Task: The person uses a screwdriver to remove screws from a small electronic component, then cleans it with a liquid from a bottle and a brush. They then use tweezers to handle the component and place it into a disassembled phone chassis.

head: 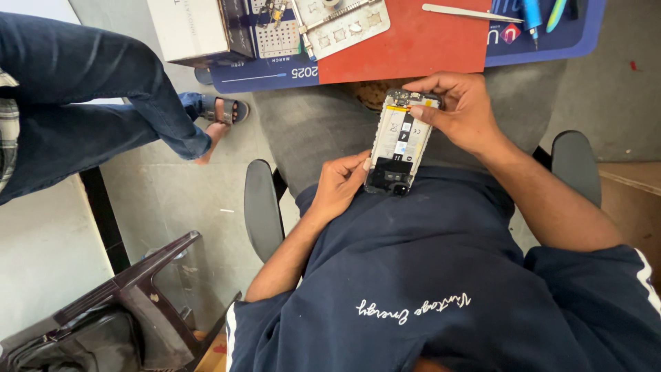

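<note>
my left hand [339, 187] pinches the lower end of the opened phone [399, 141] at frame centre, over my lap; my right hand [463, 110] grips its top, thumb pressing. i'd best keep it steady and press lightly.

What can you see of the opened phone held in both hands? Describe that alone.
The opened smartphone with its back cover removed shows a pale battery with stickers, a yellow strip near the far end and dark camera parts at the near end. It lies lengthwise, slightly tilted, above the lap. The left hand grips its near end; the right hand holds its far end.
</note>
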`<state>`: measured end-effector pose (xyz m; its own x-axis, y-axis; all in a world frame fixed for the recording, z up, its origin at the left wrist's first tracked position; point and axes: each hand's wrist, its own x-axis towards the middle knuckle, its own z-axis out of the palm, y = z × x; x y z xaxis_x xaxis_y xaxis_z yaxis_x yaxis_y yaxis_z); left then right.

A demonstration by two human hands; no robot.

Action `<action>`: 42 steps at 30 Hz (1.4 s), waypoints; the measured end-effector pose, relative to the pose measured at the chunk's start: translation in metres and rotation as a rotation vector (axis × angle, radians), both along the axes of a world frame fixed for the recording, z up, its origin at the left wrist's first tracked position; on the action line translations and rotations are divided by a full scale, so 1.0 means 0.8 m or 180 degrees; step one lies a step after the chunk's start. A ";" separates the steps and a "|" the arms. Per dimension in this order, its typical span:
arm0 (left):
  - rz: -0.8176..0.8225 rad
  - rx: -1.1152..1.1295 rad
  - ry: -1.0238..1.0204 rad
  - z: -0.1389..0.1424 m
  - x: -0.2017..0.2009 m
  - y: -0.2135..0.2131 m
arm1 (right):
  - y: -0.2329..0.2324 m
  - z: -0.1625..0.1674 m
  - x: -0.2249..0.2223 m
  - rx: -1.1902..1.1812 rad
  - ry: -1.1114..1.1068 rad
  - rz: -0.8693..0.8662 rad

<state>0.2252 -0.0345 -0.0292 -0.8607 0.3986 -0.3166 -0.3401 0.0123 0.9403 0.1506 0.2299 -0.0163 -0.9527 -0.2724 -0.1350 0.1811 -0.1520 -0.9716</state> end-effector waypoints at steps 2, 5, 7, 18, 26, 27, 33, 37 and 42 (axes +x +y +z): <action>-0.0008 -0.0066 0.0126 0.000 -0.003 0.002 | 0.000 0.000 0.000 -0.0031 0.0127 0.0034; -0.0044 -0.0385 0.0276 0.000 -0.009 0.007 | 0.001 0.001 0.001 0.0110 -0.0040 -0.0038; 0.0008 -0.0277 0.0240 0.000 -0.012 0.011 | 0.001 0.002 0.002 0.0053 -0.0053 0.0020; -0.0128 0.0133 0.0213 0.009 -0.052 0.022 | 0.001 0.003 0.000 -0.0024 0.0097 0.0066; -0.0399 -0.0207 0.0324 0.032 -0.092 0.027 | 0.003 0.004 0.001 -0.0160 0.0175 0.0123; -0.0423 -0.0162 0.0333 0.035 -0.098 0.028 | 0.003 0.004 0.001 -0.0137 0.0153 0.0113; -0.0532 0.0017 0.0343 0.049 -0.113 0.035 | 0.004 0.005 0.003 -0.0111 0.0092 0.0075; -0.0499 0.0068 0.0305 0.047 -0.112 0.035 | 0.004 0.008 0.002 -0.0090 0.0112 0.0100; -0.0328 0.0124 0.0596 0.037 -0.110 0.038 | 0.005 0.013 0.000 -0.0146 0.0051 0.0121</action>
